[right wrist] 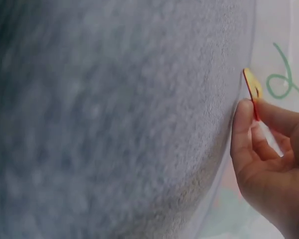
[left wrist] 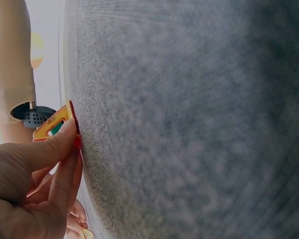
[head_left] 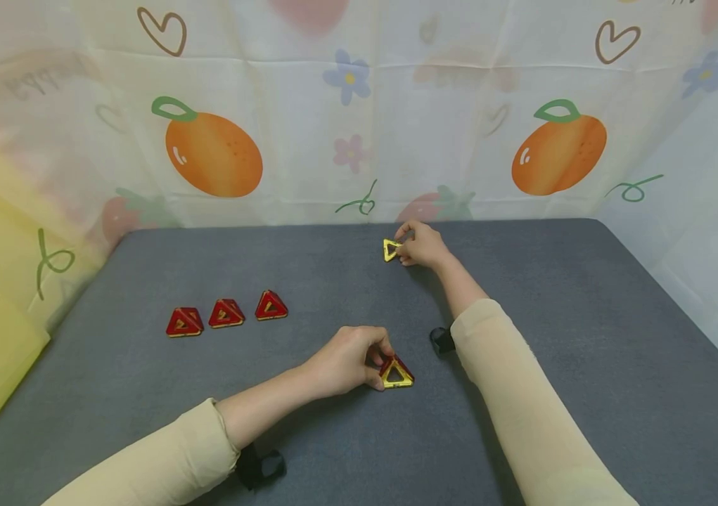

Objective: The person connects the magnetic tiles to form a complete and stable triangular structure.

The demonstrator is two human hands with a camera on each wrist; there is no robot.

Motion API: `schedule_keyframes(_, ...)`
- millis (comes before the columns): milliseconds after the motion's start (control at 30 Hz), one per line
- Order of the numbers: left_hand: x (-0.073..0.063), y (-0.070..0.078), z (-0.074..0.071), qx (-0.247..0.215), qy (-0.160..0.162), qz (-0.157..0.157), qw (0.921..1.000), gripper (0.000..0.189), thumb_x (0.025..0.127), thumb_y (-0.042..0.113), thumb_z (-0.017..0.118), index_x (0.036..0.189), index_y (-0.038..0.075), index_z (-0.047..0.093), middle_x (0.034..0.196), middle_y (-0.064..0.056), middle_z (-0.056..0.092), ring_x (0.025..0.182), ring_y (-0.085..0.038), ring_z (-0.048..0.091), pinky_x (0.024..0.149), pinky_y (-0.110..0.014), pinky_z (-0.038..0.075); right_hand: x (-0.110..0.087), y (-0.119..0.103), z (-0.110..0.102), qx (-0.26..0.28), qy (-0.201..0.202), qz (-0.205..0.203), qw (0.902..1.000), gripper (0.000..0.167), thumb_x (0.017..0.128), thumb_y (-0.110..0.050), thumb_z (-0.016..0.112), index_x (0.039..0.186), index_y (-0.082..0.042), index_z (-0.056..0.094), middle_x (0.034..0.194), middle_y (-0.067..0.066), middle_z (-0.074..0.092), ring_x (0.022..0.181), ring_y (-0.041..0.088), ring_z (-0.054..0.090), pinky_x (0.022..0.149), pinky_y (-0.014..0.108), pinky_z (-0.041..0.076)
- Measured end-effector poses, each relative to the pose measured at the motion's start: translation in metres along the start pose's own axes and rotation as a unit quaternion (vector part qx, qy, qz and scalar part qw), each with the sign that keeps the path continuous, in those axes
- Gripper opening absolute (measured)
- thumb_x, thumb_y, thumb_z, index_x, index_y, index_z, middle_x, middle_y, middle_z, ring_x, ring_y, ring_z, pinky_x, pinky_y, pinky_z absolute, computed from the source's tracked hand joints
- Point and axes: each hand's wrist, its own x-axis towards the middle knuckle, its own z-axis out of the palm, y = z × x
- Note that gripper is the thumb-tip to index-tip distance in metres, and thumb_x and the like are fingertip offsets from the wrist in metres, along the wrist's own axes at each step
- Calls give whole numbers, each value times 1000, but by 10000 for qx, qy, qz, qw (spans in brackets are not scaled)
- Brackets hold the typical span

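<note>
In the head view my left hand (head_left: 347,360) holds a small pyramid of triangular tiles (head_left: 399,379), its front face yellow with a triangular hole and its other visible side red. The left wrist view shows the thumb pressed against the yellow tile frame (left wrist: 53,122), with the fingers behind it. Near the table's far edge, my right hand (head_left: 422,246) pinches a single yellow triangular tile (head_left: 387,251) between thumb and fingers. That tile (right wrist: 251,82) looks thin and red-edged in the right wrist view.
Three red triangular pyramids stand in a row to the left: one nearest the left (head_left: 184,323), a middle one (head_left: 226,314) and a right one (head_left: 271,306). A patterned cloth (head_left: 308,140) hangs behind the dark grey table (head_left: 523,295). Black wrist cameras (head_left: 441,340) sit under both sleeves.
</note>
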Motion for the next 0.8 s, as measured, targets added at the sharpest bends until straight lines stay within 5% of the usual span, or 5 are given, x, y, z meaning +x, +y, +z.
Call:
schedule_keyframes(267, 0, -1, 0, -5, 22, 4, 10000, 34, 68, 3, 88, 95, 8, 66, 97, -7, 72, 83, -14, 68, 69, -21, 55, -5, 1, -4, -223, 169, -579, 9979, 21, 100, -17, 55, 113, -8, 69, 117, 16, 68, 98, 28, 67, 85, 37, 58)
schedule_keyframes(467, 1, -1, 0, -51, -4, -31, 10000, 34, 68, 3, 88, 95, 8, 66, 96, -7, 72, 83, -13, 67, 69, -22, 54, -7, -1, -8, -585, 650, -1186, 9891, 23, 90, -20, 72, 112, -12, 74, 108, 13, 72, 94, 27, 66, 77, 38, 55)
schedule_keyframes(800, 0, -1, 0, -63, 11, 37, 10000, 34, 69, 4, 88, 95, 8, 66, 93, -6, 72, 81, -12, 66, 69, -20, 53, -18, -3, -15, -795, 543, -1609, 9823, 19, 85, -15, 77, 104, -12, 77, 103, 11, 76, 88, 24, 71, 73, 35, 57)
